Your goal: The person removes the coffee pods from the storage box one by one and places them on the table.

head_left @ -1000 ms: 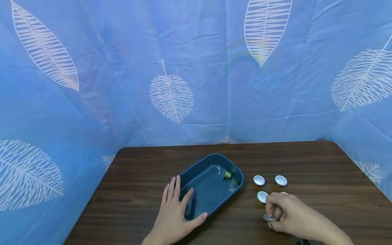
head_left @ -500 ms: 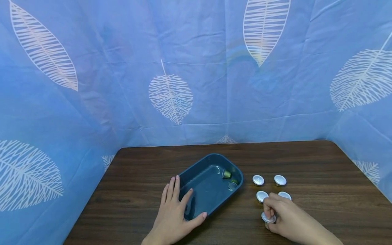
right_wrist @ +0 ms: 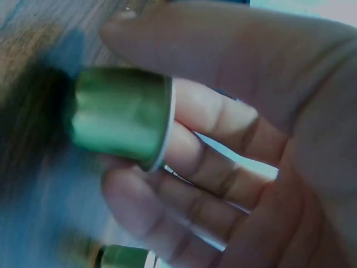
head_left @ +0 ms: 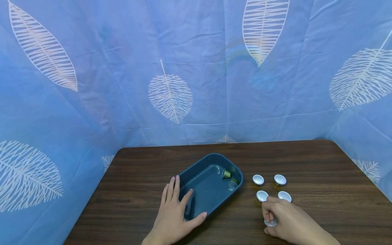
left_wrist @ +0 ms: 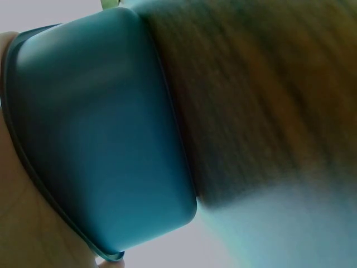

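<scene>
My right hand has its fingers and thumb curled round a green coffee capsule at the near right of the table. In the head view only part of its silver lid shows between the fingers. My left hand lies with fingers spread along the near left side of a dark blue tray, fingertips at its rim. Two green capsules lie on their sides in the tray's far right end, one being this capsule. In the left wrist view the tray's outer wall fills the left half.
Several more capsules stand lid up right of the tray in two short columns, among them a far right capsule and a near left capsule. Everything stands on a dark wooden table. A blue leaf-patterned cloth hangs behind it.
My right hand has brought its capsule from a tilted hold down to a lower spot nearer me, below the other capsules. The left hand and tray have stayed put.
</scene>
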A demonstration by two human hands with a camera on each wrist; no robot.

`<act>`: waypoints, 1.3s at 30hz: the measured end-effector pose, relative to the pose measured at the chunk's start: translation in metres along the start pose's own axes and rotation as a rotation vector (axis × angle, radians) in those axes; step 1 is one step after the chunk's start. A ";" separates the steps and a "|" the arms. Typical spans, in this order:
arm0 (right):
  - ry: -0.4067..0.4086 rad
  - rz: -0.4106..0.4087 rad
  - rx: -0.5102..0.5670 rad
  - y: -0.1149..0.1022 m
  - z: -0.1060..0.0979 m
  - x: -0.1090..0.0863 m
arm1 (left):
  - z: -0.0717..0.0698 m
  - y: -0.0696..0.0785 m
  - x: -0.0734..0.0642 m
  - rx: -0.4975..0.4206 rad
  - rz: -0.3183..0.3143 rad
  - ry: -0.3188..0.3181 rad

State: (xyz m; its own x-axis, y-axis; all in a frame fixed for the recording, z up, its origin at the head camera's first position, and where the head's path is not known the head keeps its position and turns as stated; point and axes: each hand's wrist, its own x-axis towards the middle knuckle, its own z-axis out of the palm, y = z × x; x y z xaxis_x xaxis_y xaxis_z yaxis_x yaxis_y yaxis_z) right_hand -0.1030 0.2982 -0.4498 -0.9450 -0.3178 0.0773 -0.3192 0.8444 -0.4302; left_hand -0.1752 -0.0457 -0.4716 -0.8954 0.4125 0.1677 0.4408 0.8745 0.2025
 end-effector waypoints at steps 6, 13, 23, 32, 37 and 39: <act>0.054 -0.005 -0.009 -0.002 0.004 0.005 | 0.001 -0.001 0.000 -0.002 0.007 0.005; 0.085 0.024 -0.036 -0.003 0.008 0.005 | 0.001 0.000 0.000 -0.005 0.012 0.013; 0.038 0.122 -0.143 -0.010 0.007 0.005 | 0.000 0.001 -0.001 0.006 -0.002 0.014; 0.113 0.060 -0.178 -0.009 0.001 0.001 | 0.000 0.001 -0.002 -0.004 -0.005 0.009; 0.191 0.029 -0.148 -0.010 -0.005 -0.001 | 0.000 0.000 -0.001 0.007 0.004 0.013; 0.182 0.038 -0.139 -0.011 -0.006 -0.001 | 0.001 -0.001 -0.001 0.008 0.009 0.017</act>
State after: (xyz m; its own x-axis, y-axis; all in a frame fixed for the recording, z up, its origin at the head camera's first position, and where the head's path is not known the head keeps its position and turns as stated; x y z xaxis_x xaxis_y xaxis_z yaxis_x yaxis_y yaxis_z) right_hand -0.0992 0.2920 -0.4393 -0.9499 -0.2124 0.2294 -0.2780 0.9095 -0.3089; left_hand -0.1747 -0.0463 -0.4726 -0.8900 0.4164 0.1858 0.4487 0.8725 0.1936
